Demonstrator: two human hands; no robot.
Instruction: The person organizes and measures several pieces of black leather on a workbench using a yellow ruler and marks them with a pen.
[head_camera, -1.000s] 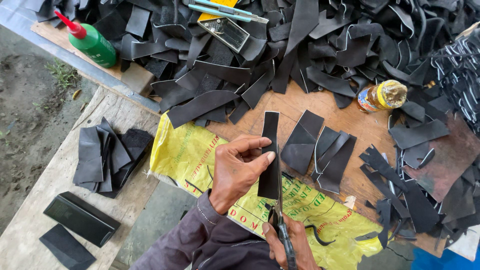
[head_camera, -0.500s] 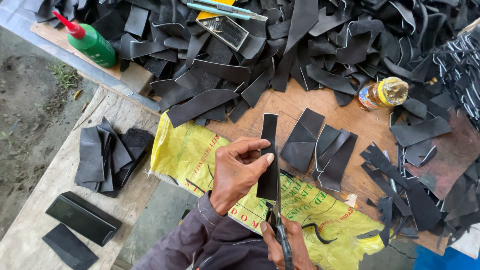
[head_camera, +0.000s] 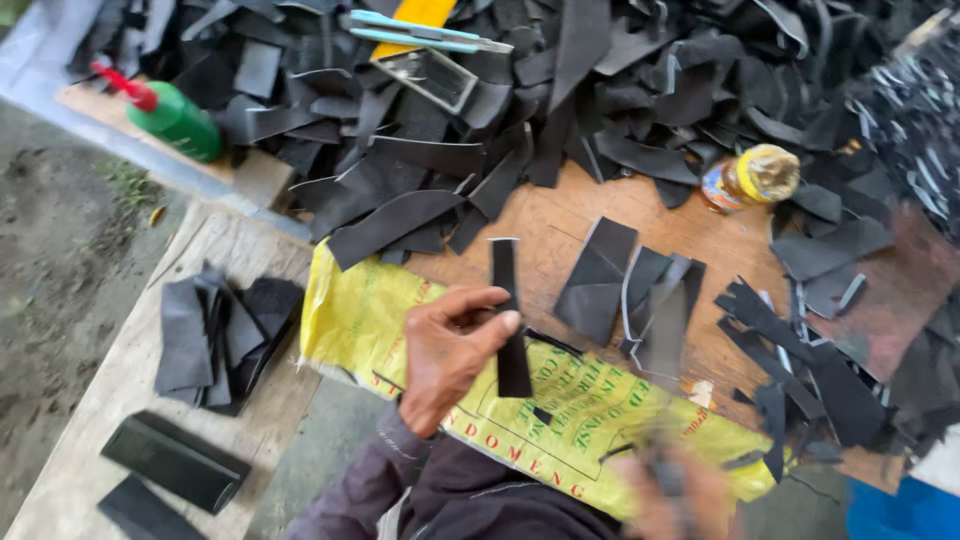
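Strip (head_camera: 508, 320), black and narrow, stood upright in the left hand (head_camera: 452, 350), pinched between thumb and fingers above a yellow sack (head_camera: 360, 310) that lay under the hand on the wooden surface (head_camera: 560, 220). Below and to the right of it, the right hand (head_camera: 668, 492) was a blur gripping something dark that I could not make out. Beyond the left hand lay a heap of black scraps (head_camera: 400, 215), with a green bottle (head_camera: 178, 118) far off to its left, a small jar (head_camera: 752, 178) to its upper right, and a stack of cut pieces (head_camera: 215, 335) just left of the sack.
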